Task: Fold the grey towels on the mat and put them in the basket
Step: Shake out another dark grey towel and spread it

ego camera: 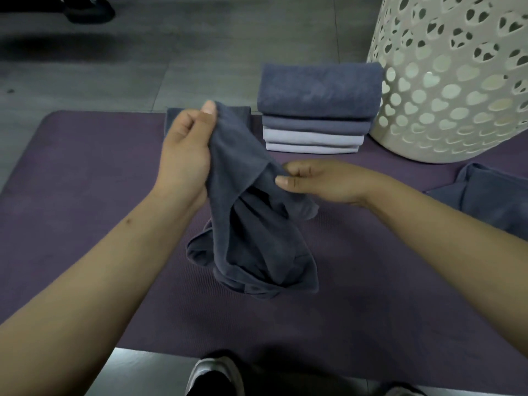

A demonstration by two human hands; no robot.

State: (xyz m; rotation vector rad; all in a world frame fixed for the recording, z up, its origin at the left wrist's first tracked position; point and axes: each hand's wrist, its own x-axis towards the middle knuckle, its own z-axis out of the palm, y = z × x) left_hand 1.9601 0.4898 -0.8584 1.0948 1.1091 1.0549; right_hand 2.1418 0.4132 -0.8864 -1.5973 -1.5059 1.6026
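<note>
**Grey towel held up between both hands above the mat**

A dark grey towel (251, 224) is held bunched and unfolded over the middle of the purple mat (85, 172). Its upper edge is gripped by the left hand (185, 150), the thumb pressed against the cloth near the top and the fingers curled behind it, where they are hidden by the fabric. A fold lower down on the right side is pinched by the right hand (317, 178) between thumb and fingertips, the fingers held close together. The lower part of the towel is left crumpled on the mat, touching it.

Behind the held towel, a stack of folded towels (317, 110) is seen on the far part of the mat: darker grey ones on top, paler ones beneath. A corner of another grey cloth (173, 117) is visible behind the left hand. Just beside the stack, to its right, a white basket (457, 90) with heart-shaped holes is stood partly on the mat. What lies inside it cannot be told. An unfolded grey towel (491, 198) is spread on the mat at the right edge, near the basket's base.

A shoe (214, 375) is seen at the bottom edge, on the grey floor (114, 67)
</note>
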